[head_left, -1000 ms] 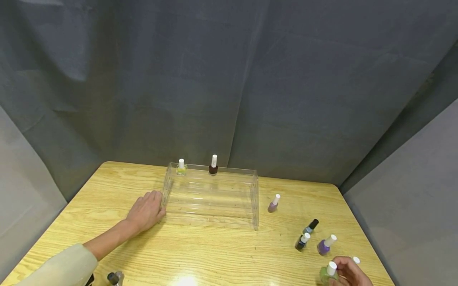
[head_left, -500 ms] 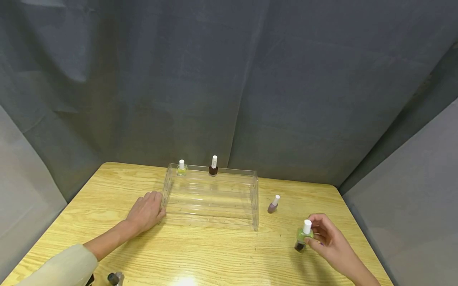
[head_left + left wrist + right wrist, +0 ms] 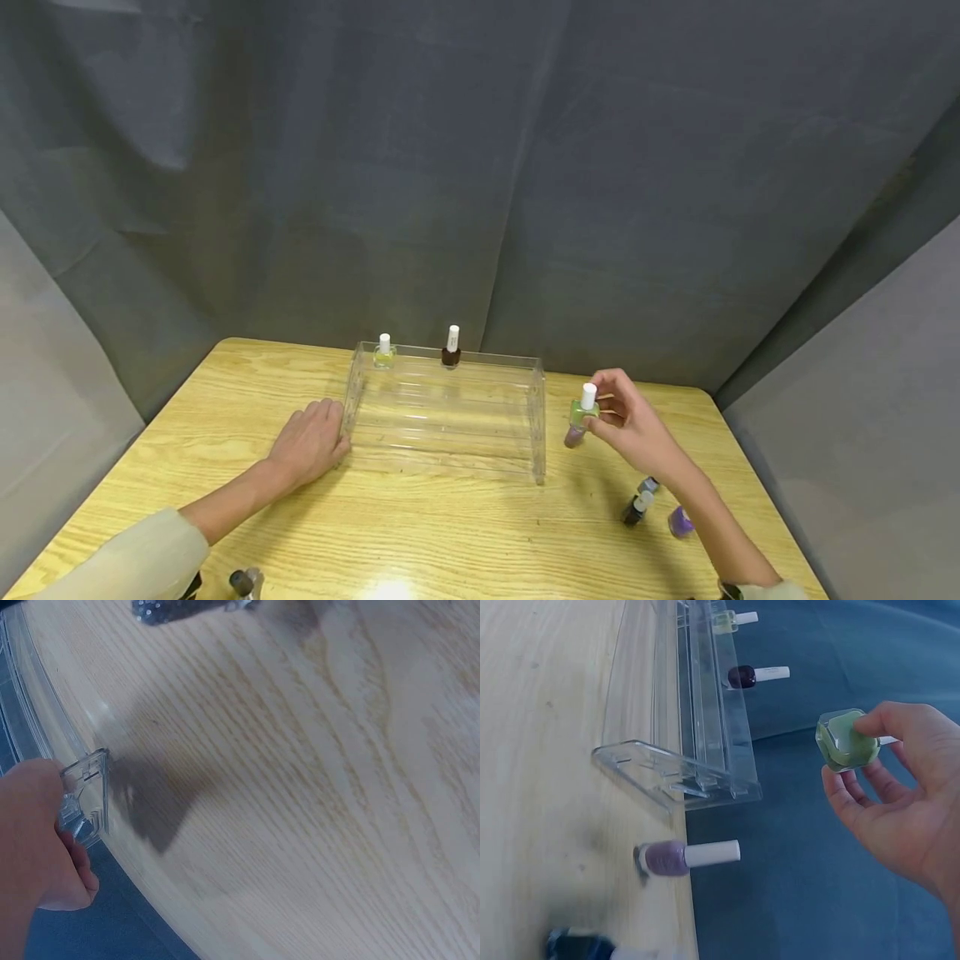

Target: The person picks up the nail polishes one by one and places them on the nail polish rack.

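My right hand [image 3: 633, 425] pinches a green nail polish bottle [image 3: 584, 412] with a white cap and holds it above the table, right of a clear stepped display rack [image 3: 442, 462]. In the right wrist view the bottle [image 3: 847, 740] is between thumb and fingers. Below it stands a mauve polish bottle [image 3: 667, 858], partly hidden in the head view. My left hand [image 3: 309, 442] grips the rack's left end; in the left wrist view, curled fingers lie against its clear side panel [image 3: 90, 791]. A yellow polish bottle [image 3: 384, 358] and a dark one [image 3: 451, 357] stand on the rack's top step.
Right of the rack stand a dark blue bottle [image 3: 634, 510], a light blue bottle [image 3: 648, 485] and a purple bottle [image 3: 680, 522], partly behind my right forearm. A black-capped bottle [image 3: 242, 583] is at the near left. A dark curtain [image 3: 375, 167] hangs behind the table.
My right hand has lifted the green polish bottle from the near right and carried it far and left, over the other bottles to near the rack. My left hand stays on the rack.
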Motion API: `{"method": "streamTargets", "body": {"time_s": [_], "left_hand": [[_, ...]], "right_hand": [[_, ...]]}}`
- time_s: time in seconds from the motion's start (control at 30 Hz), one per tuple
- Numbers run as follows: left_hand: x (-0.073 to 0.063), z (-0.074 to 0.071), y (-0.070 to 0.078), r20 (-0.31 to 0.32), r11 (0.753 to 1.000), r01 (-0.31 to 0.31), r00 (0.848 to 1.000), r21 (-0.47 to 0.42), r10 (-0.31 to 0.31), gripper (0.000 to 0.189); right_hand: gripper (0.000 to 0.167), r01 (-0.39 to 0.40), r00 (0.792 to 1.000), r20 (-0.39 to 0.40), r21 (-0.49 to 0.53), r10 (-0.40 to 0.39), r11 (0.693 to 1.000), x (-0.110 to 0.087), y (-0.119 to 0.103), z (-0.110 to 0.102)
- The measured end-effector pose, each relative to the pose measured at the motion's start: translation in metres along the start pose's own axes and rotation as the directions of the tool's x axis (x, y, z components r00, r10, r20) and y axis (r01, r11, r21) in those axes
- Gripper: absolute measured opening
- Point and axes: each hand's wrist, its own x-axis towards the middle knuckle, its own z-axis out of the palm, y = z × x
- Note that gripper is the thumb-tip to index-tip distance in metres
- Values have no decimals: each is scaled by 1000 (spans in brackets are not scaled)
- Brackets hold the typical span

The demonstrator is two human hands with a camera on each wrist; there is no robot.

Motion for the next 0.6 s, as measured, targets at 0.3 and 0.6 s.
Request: {"method": "streamTargets", "body": {"time_s": [0.3, 0.6], "left_hand": [[2, 2, 0, 13, 1000, 15, 1000, -12, -15, 26], [1, 2, 0, 19, 999, 27, 999, -17, -27, 25]], "right_hand": [[40, -18, 999, 45, 29, 17, 999, 55, 14, 21], [43, -30, 999, 38, -55, 32, 998, 96, 30, 37]]}}
